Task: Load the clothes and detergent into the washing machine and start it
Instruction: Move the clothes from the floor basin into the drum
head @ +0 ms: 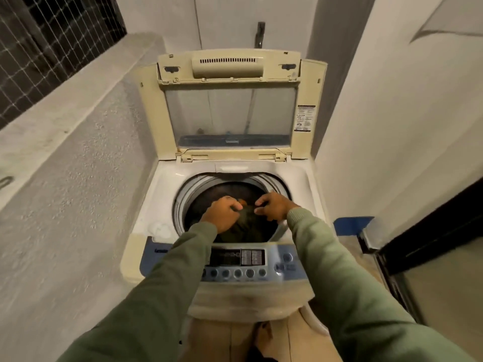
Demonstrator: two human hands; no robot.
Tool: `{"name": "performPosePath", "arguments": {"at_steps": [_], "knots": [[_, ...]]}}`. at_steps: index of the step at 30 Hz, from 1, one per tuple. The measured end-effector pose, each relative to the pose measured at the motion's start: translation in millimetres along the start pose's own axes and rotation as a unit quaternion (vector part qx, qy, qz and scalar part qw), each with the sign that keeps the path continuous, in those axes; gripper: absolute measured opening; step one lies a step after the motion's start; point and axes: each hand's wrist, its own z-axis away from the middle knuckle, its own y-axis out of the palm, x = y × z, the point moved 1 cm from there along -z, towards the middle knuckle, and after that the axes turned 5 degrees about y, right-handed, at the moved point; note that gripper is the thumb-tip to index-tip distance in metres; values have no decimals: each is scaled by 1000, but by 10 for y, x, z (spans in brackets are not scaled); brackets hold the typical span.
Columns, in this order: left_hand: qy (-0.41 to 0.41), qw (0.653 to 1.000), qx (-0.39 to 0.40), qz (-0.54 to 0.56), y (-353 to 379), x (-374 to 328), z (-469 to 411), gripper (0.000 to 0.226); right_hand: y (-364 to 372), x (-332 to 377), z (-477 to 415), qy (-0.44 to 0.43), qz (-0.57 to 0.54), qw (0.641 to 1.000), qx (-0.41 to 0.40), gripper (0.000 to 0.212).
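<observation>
A cream top-loading washing machine [162,194] stands in front of me with its lid [230,111] folded up against the back wall. Both my hands reach into the round drum opening [183,197]. My left hand [222,212] and my right hand [274,206] each grip a dark olive garment [245,223] that hangs over the front of the drum. Darker clothes [227,190] lie deeper inside. The blue control panel [287,262] with a display and a row of round buttons sits at the machine's near edge. No detergent is visible.
A rough grey parapet wall [78,165] with netting above it runs close on the left. A white wall [392,126] closes the right side, with a dark-framed door [431,244] and a blue object [350,224] at its foot. A tap [260,32] sticks out above the lid.
</observation>
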Motion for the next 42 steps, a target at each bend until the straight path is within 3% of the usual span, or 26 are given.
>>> {"name": "performPosePath", "arguments": {"at_steps": [4, 13, 22, 27, 36, 42], "knots": [[25, 999, -32, 29, 328, -186, 290, 22, 68, -305, 484, -16, -46, 994, -97, 17], [101, 993, -58, 24, 1091, -970, 596, 25, -269, -993, 1255, 10, -67, 984, -168, 14], [108, 994, 14, 7, 2308, -1877, 439, 22, -903, -2229, 1600, 43, -105, 981, -156, 23], [83, 992, 94, -2, 3079, -2189, 327, 20, -1206, -3069, 1665, 72, -133, 976, -154, 32], [-22, 989, 142, 15, 3724, -1717, 200, 20, -785, -3919, 1425, 163, -174, 969, -67, 9], [-63, 978, 196, -10, 4265, -1016, -3, 24, -35, -4440, 1139, 214, -183, 959, -24, 16]]}}
